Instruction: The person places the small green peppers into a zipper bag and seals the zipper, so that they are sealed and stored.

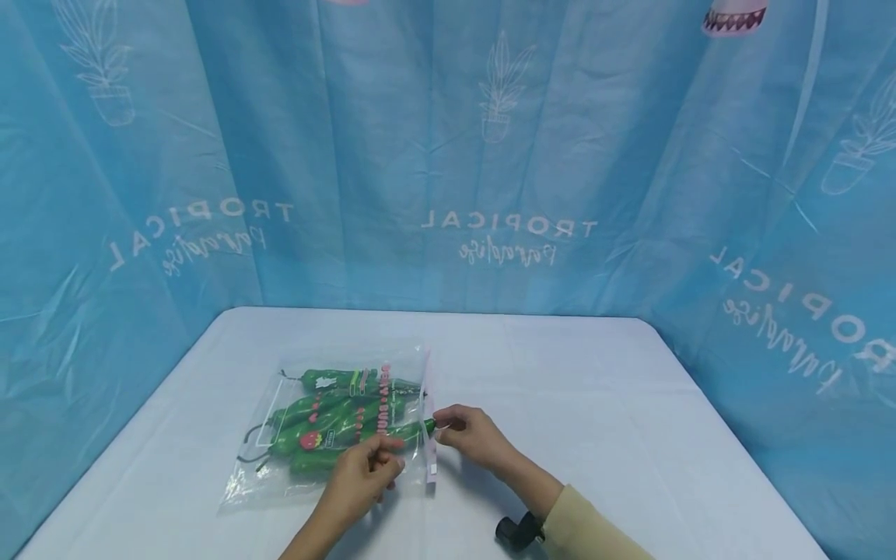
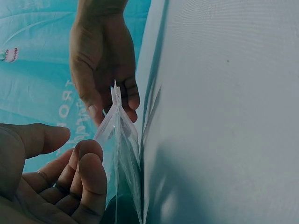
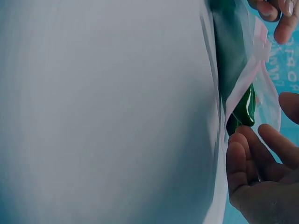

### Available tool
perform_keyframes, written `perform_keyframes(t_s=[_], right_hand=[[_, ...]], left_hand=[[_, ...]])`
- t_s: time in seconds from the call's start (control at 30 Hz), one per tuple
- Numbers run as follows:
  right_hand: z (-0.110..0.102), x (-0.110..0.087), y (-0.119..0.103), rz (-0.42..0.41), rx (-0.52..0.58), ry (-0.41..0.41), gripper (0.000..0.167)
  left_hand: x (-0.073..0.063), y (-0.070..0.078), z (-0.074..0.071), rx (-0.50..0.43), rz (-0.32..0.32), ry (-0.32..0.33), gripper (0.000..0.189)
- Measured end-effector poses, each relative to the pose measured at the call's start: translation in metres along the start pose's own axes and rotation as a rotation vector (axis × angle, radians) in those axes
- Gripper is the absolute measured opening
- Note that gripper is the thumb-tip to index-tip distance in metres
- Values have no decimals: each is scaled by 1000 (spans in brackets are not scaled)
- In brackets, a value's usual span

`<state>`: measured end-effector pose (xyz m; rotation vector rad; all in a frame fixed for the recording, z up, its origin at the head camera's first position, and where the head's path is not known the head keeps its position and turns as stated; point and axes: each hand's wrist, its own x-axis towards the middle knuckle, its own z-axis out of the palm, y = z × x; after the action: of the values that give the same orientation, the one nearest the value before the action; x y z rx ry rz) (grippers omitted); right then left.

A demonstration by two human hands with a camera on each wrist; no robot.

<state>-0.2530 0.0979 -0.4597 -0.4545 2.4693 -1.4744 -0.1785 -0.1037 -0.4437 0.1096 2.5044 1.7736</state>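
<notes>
A clear zip bag (image 1: 238, 486) lies on the white table with several long green peppers (image 1: 329, 420) inside, their curved stems to the left. Its mouth, edged by a pink zip strip (image 1: 429, 369), faces right and stands apart in the right wrist view. One pepper's tip (image 3: 248, 112) shows at that opening. My right hand (image 1: 476, 439) has its fingertips at this tip, with the thumb apart from the fingers. Over the bag's near side, my left hand (image 1: 364, 474) hovers with loosely bent fingers and nothing between them. In the left wrist view its fingertips (image 2: 91, 161) are beside the clear plastic.
A small black device (image 1: 518, 533) is by the right wrist at the table's near edge. Blue printed curtains (image 1: 448, 155) hang behind and along both sides of the white table (image 1: 595, 404). A slider (image 3: 262, 50) sits on the zip strip.
</notes>
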Motion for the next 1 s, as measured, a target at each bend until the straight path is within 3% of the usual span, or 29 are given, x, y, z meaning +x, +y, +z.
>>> perform_keyframes(t_s=[0.2, 0.33, 0.5, 0.63, 0.73, 0.87, 1.0], right_hand=[[8, -2, -4, -43, 54, -41, 34], [8, -3, -3, -37, 37, -26, 33], [4, -4, 2, -16, 13, 2, 35], [-2, -10, 3, -18, 12, 0, 36], [-6, -16, 4, -12, -6, -3, 36], [-9, -25, 5, 26, -20, -23, 36], [-9, -33, 5, 68, -11, -50, 36]], left_hand=[[-1, -3, 0, -10, 12, 1, 28], [-4, -3, 2, -6, 17, -5, 28], [-15, -7, 7, -35, 10, -127, 30], [-26, -14, 13, -132, -41, -242, 33], [-33, -19, 18, -217, -106, -290, 34], [-38, -22, 20, -308, -174, -321, 34], [-41, -22, 21, -347, -198, -320, 38]])
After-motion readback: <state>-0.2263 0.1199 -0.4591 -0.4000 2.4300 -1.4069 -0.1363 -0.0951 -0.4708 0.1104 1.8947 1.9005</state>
